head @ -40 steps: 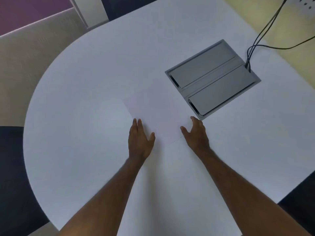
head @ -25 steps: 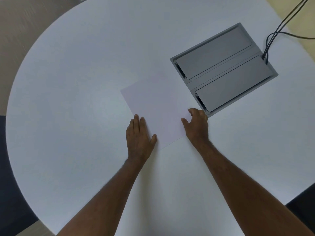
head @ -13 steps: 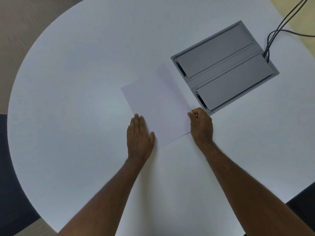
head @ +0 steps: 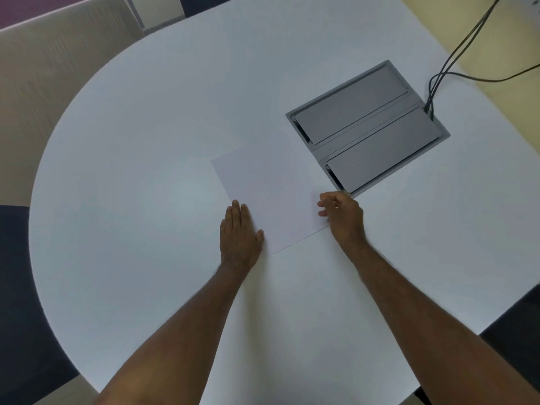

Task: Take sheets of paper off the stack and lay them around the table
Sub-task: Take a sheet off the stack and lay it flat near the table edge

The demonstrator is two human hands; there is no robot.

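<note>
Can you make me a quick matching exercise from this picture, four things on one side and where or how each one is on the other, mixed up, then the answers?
Things
1. left hand
2. right hand
3. grey cable box
4. black cables

Descriptions
A. set into the table, both lids closed
B. lying flat, palm down, at the left edge of the stack of paper
C. running off the table's far right side
D. fingers loosely curled at the stack's right edge

Pairs: 1-B, 2-D, 3-A, 4-C
</note>
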